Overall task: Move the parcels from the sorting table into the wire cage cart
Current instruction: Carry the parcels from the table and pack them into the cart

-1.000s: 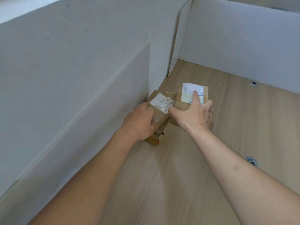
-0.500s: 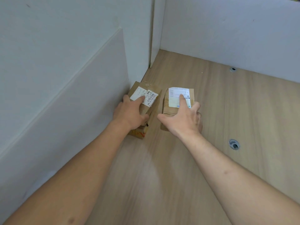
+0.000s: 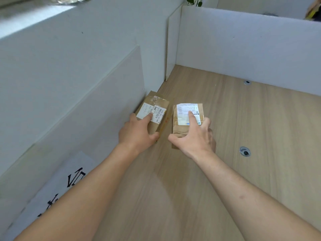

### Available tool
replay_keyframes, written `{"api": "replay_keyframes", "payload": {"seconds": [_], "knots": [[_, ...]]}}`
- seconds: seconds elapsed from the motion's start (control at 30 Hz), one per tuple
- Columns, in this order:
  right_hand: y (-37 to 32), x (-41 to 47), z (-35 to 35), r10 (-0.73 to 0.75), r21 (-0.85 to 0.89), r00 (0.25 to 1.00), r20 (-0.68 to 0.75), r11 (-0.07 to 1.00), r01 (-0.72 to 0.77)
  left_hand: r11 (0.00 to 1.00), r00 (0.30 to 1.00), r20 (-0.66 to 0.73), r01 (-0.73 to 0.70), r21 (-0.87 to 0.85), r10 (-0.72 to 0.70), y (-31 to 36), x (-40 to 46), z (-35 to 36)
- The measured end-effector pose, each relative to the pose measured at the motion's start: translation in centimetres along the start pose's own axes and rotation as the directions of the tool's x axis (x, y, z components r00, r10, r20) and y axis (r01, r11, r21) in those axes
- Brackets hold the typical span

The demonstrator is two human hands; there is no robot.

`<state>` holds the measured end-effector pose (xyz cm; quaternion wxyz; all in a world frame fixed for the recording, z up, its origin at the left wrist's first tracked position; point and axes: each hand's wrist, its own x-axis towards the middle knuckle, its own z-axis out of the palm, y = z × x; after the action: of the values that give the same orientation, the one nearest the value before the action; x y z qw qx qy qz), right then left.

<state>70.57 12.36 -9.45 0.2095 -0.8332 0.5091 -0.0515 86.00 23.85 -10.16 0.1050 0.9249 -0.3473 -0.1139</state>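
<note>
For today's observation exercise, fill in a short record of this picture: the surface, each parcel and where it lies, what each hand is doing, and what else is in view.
surface: wooden table with white walls on two sides
left parcel: brown box, white labels on top, close to the left white wall
right parcel: brown box, one white label, apart from the left parcel
left hand: grips the left parcel, forefinger on its label
right hand: grips the right parcel, forefinger on its label
other: two metal-rimmed holes in the table; a printed sheet on the left wall
</note>
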Motion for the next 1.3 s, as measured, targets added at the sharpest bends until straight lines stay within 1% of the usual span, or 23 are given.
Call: {"api": "replay_keyframes", "payload": {"seconds": [0.13,0.3,0.4,0.53,0.7,0.87,1.2,1.3], "knots": [[2.2,-3.5,-1.3,-0.062,-0.009,0.998,0.023,0.998,0.063,0.999,0.999,-0.028,0.040,0.028,-0.039,0.6,-5.4,-0.5],[5.4,-8.2,-2.3,-0.176,-0.023,0.982,0.066,0.984,0.178,0.992,0.990,-0.067,0.126,0.015,-0.125,1.8,-12.9,-0.3],[7.1,-10.9,-2.3,-0.247,-0.009,0.966,0.078,0.969,0.249,0.981,0.977,-0.091,0.193,-0.012,-0.193,2.2,-17.4,0.6],[9.1,-14.6,-1.7,-0.335,0.004,0.935,0.121,0.942,0.337,0.961,0.955,-0.110,0.278,-0.005,-0.277,2.4,-23.1,2.9],[10.3,-18.6,-0.7,-0.407,-0.003,0.896,0.177,0.910,0.414,0.930,0.920,-0.136,0.366,-0.038,-0.368,1.8,-29.5,4.6],[10.4,-22.6,1.2,-0.477,-0.022,0.850,0.222,0.870,0.493,0.879,0.871,-0.122,0.472,-0.060,-0.476,0.0,-34.9,5.9],[11.8,-32.5,8.2,-0.516,-0.039,0.784,0.345,0.827,0.561,0.790,0.794,-0.040,0.597,-0.139,-0.607,-4.9,-45.3,12.8],[12.8,-35.8,9.8,-0.536,-0.048,0.748,0.392,0.800,0.598,0.768,0.775,-0.017,0.623,-0.149,-0.632,-5.9,-49.2,14.8]]}}
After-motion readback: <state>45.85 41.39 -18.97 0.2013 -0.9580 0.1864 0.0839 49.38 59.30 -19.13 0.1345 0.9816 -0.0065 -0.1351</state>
